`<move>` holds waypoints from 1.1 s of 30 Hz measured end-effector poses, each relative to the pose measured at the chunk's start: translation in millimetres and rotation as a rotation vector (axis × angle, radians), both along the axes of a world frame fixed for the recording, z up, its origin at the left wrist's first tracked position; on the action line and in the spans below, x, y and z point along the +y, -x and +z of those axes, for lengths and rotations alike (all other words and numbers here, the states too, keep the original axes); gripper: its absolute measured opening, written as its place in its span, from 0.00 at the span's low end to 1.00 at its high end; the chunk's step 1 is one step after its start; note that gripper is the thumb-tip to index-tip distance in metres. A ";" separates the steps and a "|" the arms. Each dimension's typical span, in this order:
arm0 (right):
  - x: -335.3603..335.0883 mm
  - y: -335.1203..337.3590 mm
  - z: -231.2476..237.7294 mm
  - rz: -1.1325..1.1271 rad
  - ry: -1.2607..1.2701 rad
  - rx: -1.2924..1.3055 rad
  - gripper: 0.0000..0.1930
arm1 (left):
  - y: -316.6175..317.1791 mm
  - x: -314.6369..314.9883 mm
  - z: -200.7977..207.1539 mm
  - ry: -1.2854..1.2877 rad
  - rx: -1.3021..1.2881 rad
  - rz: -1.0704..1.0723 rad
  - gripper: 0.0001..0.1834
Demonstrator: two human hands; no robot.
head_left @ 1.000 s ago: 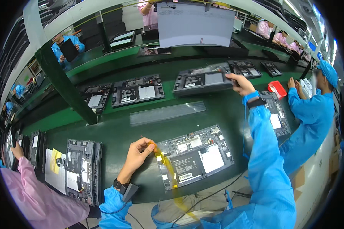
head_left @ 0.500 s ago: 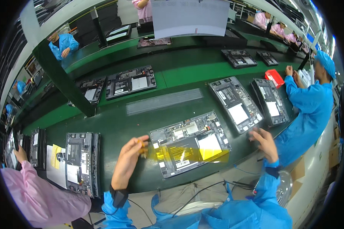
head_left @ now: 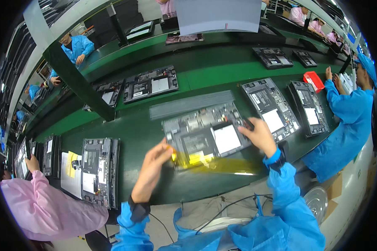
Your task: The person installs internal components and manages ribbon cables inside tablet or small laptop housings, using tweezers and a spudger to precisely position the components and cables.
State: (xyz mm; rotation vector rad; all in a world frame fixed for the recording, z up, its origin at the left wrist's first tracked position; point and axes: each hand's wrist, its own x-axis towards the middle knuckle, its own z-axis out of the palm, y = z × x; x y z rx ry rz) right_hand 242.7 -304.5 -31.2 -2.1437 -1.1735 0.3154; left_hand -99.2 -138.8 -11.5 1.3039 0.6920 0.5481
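- Laptop base, innards bared, sits right between the two hands, just above or on the near part of the green table; motion blur hides whether its underside touches.
- Left hand at the lower left corner: thumb and fingers pressed together, pinching yellow film. Whether they clamp the base's edge too, I cannot tell.
- Right hand over on the right edge, thumb on top, fingers curled round the side and partly hidden: a firm-looking pinch on the base.
- And that film! Thin, glossy, trailing rightward along the near edge; likely featherlight, floppy, quick to cling or crease, so best held by its very end.
- The base looks stiff, flat and moderately heavy, a two-handed piece; its smooth rim may slip a little.
- Fragile stuff up top: bare boards, connectors, the dark battery pack, the white pad. Outer rim at opposite sides, that's the place to grip.
- Clear strip lies just beyond; two more open bases rest to the right.
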 end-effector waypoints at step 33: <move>-108.1 46.3 23.7 0.236 -0.456 0.184 0.32 | -53.8 -115.7 -10.1 -1.550 0.290 -0.386 0.24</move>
